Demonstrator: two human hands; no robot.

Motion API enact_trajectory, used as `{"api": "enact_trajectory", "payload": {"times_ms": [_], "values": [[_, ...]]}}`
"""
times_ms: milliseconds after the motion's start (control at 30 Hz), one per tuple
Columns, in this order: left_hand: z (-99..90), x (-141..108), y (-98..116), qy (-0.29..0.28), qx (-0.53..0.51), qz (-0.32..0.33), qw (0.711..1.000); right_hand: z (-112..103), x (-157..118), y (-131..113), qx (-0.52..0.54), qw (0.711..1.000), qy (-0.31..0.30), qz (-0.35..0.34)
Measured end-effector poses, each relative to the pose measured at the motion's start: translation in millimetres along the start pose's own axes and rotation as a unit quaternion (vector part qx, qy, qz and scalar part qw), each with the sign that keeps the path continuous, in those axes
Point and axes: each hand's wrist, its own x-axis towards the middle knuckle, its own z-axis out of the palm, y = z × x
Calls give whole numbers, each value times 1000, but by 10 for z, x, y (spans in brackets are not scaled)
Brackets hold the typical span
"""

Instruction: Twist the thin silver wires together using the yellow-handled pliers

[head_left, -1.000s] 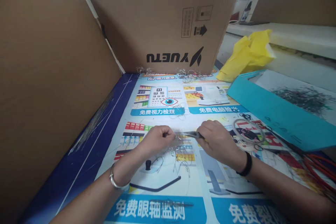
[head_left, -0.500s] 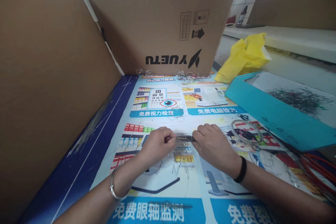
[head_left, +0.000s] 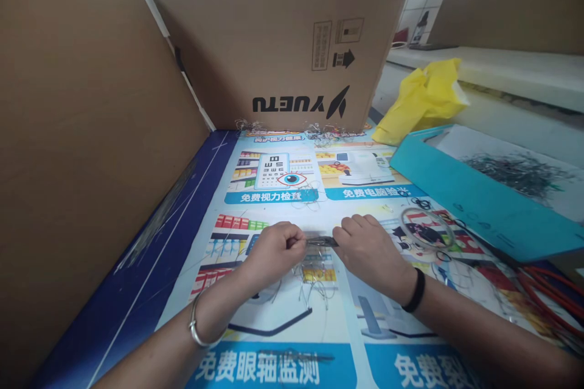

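Observation:
My right hand [head_left: 365,249] is closed around the handles of dark pliers [head_left: 323,242], whose jaws point left toward my other hand. The fingers of my left hand [head_left: 278,250] are pinched together at the tip of the pliers; what they hold is too small to make out. Thin bent wires [head_left: 314,289] lie on the printed sheet [head_left: 328,322] just below the hands. A silver bangle is on the left wrist and a black band on the right.
A teal box [head_left: 474,206] at the right holds a heap of dark wires [head_left: 520,173]. Behind it is a yellow bag [head_left: 422,100]. Cardboard panels [head_left: 274,30] stand at the back and left. Red-handled tools [head_left: 547,298] and a clear ring [head_left: 427,228] lie at the right.
My right hand has shifted very slightly left with the pliers. My left hand has hardly moved.

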Motion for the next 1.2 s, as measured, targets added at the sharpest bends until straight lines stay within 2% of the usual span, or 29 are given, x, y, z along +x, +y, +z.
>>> {"api": "enact_trajectory", "payload": {"times_ms": [433, 600, 867, 1200], "values": [[-6, 8, -19, -22, -18, 1, 1000, 33, 7, 1, 20, 1000, -20, -6], [-57, 20, -18, -66, -48, 14, 997, -4, 13, 32, 13, 1000, -12, -23], [-115, 21, -42, -153, -167, -38, 973, 13, 9, 34, 25, 999, -6, -36], [-112, 26, -81, -183, -218, -67, 956, 39, -21, 8, 42, 998, -3, -42]]}}
